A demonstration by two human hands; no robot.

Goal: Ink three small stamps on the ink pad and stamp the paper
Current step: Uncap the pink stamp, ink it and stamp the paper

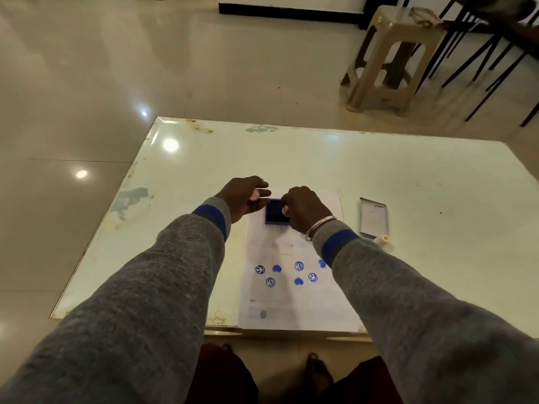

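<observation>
Your left hand (243, 199) sits at the left edge of the ink pad (274, 212), fingers loosely curled toward it; whether it touches or grips the pad you cannot tell. Your right hand (304, 212) is closed into a fist over the pad's right side, though what it holds is hidden. The pad lies on the far end of the paper (294, 298), which rests on the table (423, 176). Seven blue prints (299, 266) mark the paper's middle. A white stamp (383, 239) lies to the right, beside the lid (374, 218).
</observation>
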